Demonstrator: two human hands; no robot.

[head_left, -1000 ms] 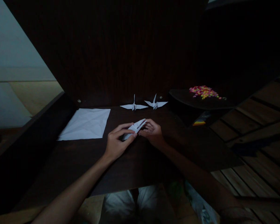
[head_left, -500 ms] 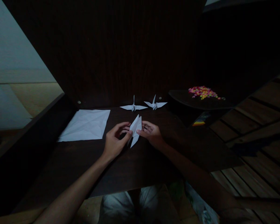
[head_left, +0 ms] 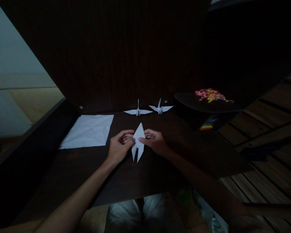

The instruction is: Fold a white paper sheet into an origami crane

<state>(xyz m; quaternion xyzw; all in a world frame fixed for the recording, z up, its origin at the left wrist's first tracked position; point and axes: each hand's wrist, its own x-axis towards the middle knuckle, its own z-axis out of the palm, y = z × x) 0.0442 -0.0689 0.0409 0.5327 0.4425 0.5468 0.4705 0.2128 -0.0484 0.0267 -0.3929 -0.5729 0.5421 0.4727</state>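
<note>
A folded white origami paper (head_left: 140, 132) is held between my two hands above the dark table (head_left: 126, 174). It has one broad point at the top and two narrow legs with a slit between them at the bottom. My left hand (head_left: 120, 145) pinches its left edge, fingers curled. On the right edge my right hand (head_left: 156, 141) grips it, the thumb lying flat across its front. Behind it stand two finished paper cranes, the left crane (head_left: 138, 112) and the right crane (head_left: 160, 109), wings spread.
A creased white paper sheet (head_left: 89, 131) lies on the left of the table. To the right, a rounded dark shelf (head_left: 189, 100) carries a pile of small colourful pieces (head_left: 210, 94). A dark upright panel (head_left: 126, 55) closes off the back, and a raised side board (head_left: 26, 139) borders the left.
The folded paper has turned to show its flat front, its flaps now lying together and its two legs side by side. Both hands keep hold of it.
</note>
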